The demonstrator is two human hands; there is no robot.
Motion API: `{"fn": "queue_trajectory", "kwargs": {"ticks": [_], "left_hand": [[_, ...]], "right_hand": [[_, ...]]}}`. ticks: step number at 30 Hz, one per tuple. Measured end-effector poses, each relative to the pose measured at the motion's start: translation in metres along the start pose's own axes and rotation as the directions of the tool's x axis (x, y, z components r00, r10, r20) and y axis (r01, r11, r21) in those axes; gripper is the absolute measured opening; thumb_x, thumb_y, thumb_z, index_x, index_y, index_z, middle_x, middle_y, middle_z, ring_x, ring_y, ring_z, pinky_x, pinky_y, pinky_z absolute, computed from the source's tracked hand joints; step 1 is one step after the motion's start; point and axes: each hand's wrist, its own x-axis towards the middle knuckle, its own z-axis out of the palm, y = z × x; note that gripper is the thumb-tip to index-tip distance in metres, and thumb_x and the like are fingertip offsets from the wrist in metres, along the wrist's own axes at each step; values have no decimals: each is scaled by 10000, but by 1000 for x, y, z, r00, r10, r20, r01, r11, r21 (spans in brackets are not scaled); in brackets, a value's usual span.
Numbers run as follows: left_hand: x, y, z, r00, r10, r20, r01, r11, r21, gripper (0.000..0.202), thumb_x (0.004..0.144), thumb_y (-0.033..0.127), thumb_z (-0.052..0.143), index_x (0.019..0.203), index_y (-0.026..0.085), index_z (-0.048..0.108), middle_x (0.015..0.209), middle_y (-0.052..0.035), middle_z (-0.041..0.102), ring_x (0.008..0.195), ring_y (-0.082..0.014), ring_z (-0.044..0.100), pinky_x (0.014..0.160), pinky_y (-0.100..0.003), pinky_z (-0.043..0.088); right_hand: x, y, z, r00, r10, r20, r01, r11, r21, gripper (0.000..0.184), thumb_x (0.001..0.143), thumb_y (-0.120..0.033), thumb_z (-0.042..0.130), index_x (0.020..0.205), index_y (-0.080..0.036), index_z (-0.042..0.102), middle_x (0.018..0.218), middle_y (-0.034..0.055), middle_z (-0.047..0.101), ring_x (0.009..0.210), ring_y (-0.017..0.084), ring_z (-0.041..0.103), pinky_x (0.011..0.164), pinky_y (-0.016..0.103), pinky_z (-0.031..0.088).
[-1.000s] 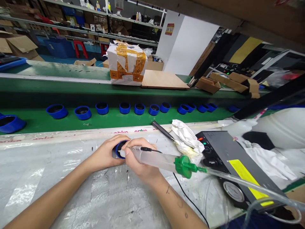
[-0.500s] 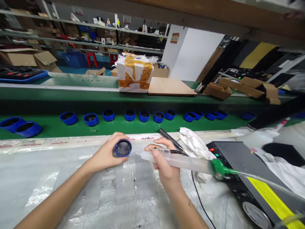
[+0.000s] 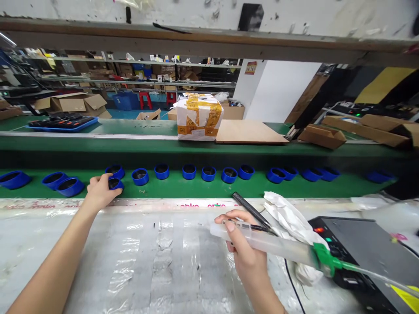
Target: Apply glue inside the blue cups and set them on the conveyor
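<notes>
My left hand (image 3: 100, 192) reaches out to the green strip, its fingers round a blue ring-shaped cup (image 3: 115, 185) with a dark inside. Right behind that cup stands another blue cup (image 3: 115, 171), and a pair of them (image 3: 70, 186) sits just left of the hand. Over the plastic-covered bench, my right hand (image 3: 245, 240) is closed round a translucent dispensing syringe (image 3: 281, 247). A green cap (image 3: 324, 258) with a clear hose is fitted on the syringe's rear end, and its tip points left.
More blue cups (image 3: 208, 173) stand along the green strip (image 3: 176, 187). At right lie a black-handled tool (image 3: 250, 209), crumpled white tissue (image 3: 288, 213) and a dark control box (image 3: 352, 237) with lit lamps. A taped carton (image 3: 199, 117) stands behind. A shelf edge (image 3: 196, 41) hangs overhead.
My left hand has carried the blue cup from in front of the syringe tip leftward and away to the green strip. The right hand still holds the syringe. The camera view has shifted.
</notes>
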Motion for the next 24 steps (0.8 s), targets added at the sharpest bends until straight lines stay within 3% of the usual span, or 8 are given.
{"fn": "queue_trajectory", "kwargs": {"ticks": [2,6,9,12,14,17,21,24], "left_hand": [[0,17,12,997,-44,-62,49,996,80,483,885,382,626,1289,122,583,1357,-280,487,1267,-585,443,878,-777,424],[2,52,39,998,51,-30,-44,978,204,225,905,232,628,1109,177,707,1502,-238,395,1421,-533,301,1054,-740,335],[0,67,49,985,173,-27,-170,981,90,116,888,139,596,927,164,702,1451,-213,415,1425,-498,324,1087,-721,332],[-15,81,48,956,294,-6,-294,951,-92,62,833,121,613,842,174,643,1411,-152,408,1326,-361,501,1103,-540,450],[-33,98,46,899,433,63,-412,887,-208,84,783,105,625,786,183,594,1426,-127,417,1314,-313,532,1119,-466,467],[-65,128,46,749,632,200,-517,745,-422,157,718,40,601,745,186,549,1570,-117,371,1423,-331,457,1129,-436,470],[-89,153,47,624,698,352,-421,679,-601,346,675,-47,542,883,212,636,1435,-90,548,1320,-273,576,1035,-355,535],[-93,154,49,609,689,393,-285,652,-702,585,724,-12,594,1231,280,605,1314,-66,632,1240,-250,626,998,-354,548]], "right_hand": [[-1,1,0,1000,-9,23,10,1000,-5,242,881,-451,726,959,-240,637,843,50,764,426,95,463,383,220,352],[-2,2,0,995,-80,57,84,993,-78,199,899,-413,702,977,-237,651,844,57,771,429,114,497,383,243,373],[-1,2,0,991,-125,51,131,984,-125,152,903,-372,694,972,-241,661,845,60,777,510,153,593,409,254,388],[-2,0,1,989,-145,30,147,983,-107,135,898,-369,695,958,-254,658,826,52,773,646,205,678,457,265,417],[-4,-1,2,989,-148,21,149,985,-85,139,903,-380,692,969,-265,652,830,43,771,679,211,685,484,273,435],[-8,-2,4,992,-125,12,126,990,-68,148,915,-390,691,995,-275,645,856,28,766,625,183,645,502,277,445],[-9,0,3,991,-127,41,130,988,-81,151,920,-380,697,1000,-266,640,876,19,763,528,141,579,494,275,448],[-7,1,1,985,-163,56,169,979,-111,121,937,-345,675,1011,-257,640,886,23,767,507,132,581,494,272,465]]}}
